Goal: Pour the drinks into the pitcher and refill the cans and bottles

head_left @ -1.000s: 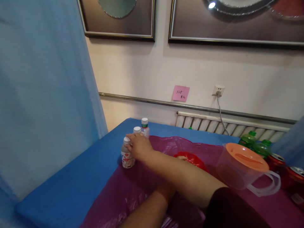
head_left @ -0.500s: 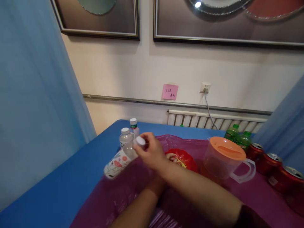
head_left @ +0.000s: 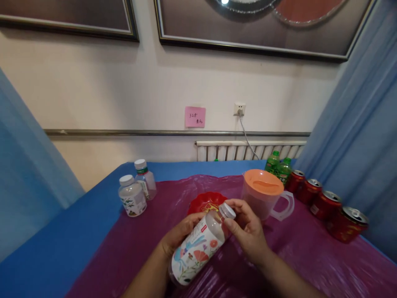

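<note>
L hand (head_left: 182,229) is gripping the labelled plastic bottle (head_left: 198,250) round its body, from the side & behind. R hand (head_left: 248,231) is pinching the same btl at the neck, thumb in front, fingers up by the white cap (head_left: 228,211). Btl is tilting, cap end up & to the R, base down L; it's being held over the purple plastic sheet (head_left: 167,194), in front of the red scalloped dish (head_left: 203,201) & partly hiding it.

To the L, a squat clear bottle (head_left: 132,198) & a taller clear bottle w/ green neck band (head_left: 145,180) are standing upright, close together, both w/ white caps on. To the R, a clear pitcher (head_left: 256,203) is standing w/ an orange lid (head_left: 263,182) on, handle pointing R. Behind it 2 green bottles (head_left: 278,165) are standing side by side, & 4 red cans (head_left: 325,205) are running in a row toward the near R.

Sheet is covering part of the blue table cover (head_left: 77,225). On the wall behind, a pink note (head_left: 195,117) is hanging L of a socket (head_left: 239,109) w/ a cord plugged in.
</note>
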`<state>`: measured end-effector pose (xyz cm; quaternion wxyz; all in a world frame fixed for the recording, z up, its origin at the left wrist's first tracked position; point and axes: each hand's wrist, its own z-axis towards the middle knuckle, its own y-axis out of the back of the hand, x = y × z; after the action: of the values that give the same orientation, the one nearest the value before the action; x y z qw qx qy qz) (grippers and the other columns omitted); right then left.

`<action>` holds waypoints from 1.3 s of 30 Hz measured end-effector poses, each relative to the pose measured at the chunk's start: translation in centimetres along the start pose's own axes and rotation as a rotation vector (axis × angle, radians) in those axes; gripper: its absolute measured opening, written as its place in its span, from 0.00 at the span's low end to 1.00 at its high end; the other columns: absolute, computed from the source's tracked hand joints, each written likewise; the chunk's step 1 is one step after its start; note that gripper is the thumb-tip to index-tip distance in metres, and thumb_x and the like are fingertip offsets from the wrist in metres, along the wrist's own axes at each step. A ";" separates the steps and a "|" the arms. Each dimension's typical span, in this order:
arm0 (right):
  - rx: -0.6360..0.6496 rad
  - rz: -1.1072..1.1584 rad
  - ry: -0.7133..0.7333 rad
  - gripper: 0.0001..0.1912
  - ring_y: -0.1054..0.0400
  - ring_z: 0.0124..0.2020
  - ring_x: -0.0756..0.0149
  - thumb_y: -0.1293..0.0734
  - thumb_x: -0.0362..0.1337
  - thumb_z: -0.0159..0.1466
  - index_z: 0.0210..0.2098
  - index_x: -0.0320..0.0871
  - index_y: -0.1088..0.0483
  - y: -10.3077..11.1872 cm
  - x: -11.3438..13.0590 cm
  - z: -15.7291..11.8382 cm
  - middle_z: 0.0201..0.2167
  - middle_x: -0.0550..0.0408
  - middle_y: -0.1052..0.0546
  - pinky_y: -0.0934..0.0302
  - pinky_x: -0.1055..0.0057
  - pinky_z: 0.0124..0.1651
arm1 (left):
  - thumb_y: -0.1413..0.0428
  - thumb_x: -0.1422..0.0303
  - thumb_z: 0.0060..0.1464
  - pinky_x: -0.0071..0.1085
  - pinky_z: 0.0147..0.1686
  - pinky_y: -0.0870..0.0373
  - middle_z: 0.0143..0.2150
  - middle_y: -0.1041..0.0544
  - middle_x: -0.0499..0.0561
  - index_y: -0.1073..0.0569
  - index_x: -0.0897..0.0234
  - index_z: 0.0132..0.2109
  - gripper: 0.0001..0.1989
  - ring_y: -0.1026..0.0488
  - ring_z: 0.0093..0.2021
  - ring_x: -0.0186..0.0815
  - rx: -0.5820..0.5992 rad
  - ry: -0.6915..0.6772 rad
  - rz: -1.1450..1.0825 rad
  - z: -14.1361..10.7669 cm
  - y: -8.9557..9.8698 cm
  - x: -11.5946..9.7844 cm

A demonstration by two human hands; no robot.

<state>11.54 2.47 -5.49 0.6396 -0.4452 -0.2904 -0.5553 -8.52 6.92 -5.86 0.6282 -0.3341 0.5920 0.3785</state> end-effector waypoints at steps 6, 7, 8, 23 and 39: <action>0.046 -0.126 -0.033 0.18 0.26 0.48 0.62 0.27 0.43 0.65 0.53 0.48 0.27 1.2 -0.4 -0.6 0.48 0.52 0.21 0.32 0.68 0.52 | 0.26 0.49 0.33 0.23 0.32 0.33 0.36 0.20 0.53 0.20 0.70 0.50 0.40 0.28 0.30 0.30 0.370 0.188 -0.394 0.4 0.3 -0.3; 0.059 -0.145 -0.045 0.19 0.26 0.49 0.61 0.28 0.44 0.66 0.54 0.48 0.28 1.5 -0.3 -0.5 0.49 0.51 0.21 0.32 0.67 0.52 | 0.25 0.50 0.33 0.23 0.32 0.32 0.37 0.20 0.53 0.20 0.70 0.51 0.40 0.28 0.31 0.31 0.376 0.185 -0.385 0.5 0.4 -0.1; 0.066 -0.165 -0.055 0.20 0.26 0.49 0.60 0.28 0.45 0.66 0.55 0.48 0.28 1.7 -0.2 -0.4 0.49 0.50 0.21 0.32 0.66 0.52 | 0.25 0.51 0.33 0.23 0.33 0.32 0.38 0.20 0.53 0.21 0.70 0.52 0.40 0.28 0.32 0.31 0.382 0.187 -0.371 0.6 0.5 0.1; 0.061 -0.290 -0.108 0.21 0.25 0.50 0.57 0.30 0.48 0.66 0.55 0.47 0.27 2.3 0.2 -0.2 0.50 0.48 0.20 0.30 0.63 0.52 | 0.24 0.53 0.35 0.22 0.31 0.32 0.38 0.20 0.53 0.22 0.67 0.56 0.41 0.28 0.32 0.31 0.415 0.206 -0.307 0.9 0.6 0.7; 0.073 -0.414 -0.050 0.16 0.26 0.46 0.59 0.32 0.48 0.69 0.51 0.46 0.25 2.7 0.4 -0.2 0.45 0.50 0.21 0.32 0.65 0.48 | 0.24 0.52 0.34 0.25 0.35 0.33 0.40 0.20 0.52 0.24 0.66 0.58 0.43 0.27 0.34 0.32 0.423 0.236 -0.274 1.0 0.7 1.2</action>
<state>14.21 2.05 -5.93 0.5200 -0.3661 -0.4116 -0.6528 -8.62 8.18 -6.92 0.6563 -0.3142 0.6760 0.1164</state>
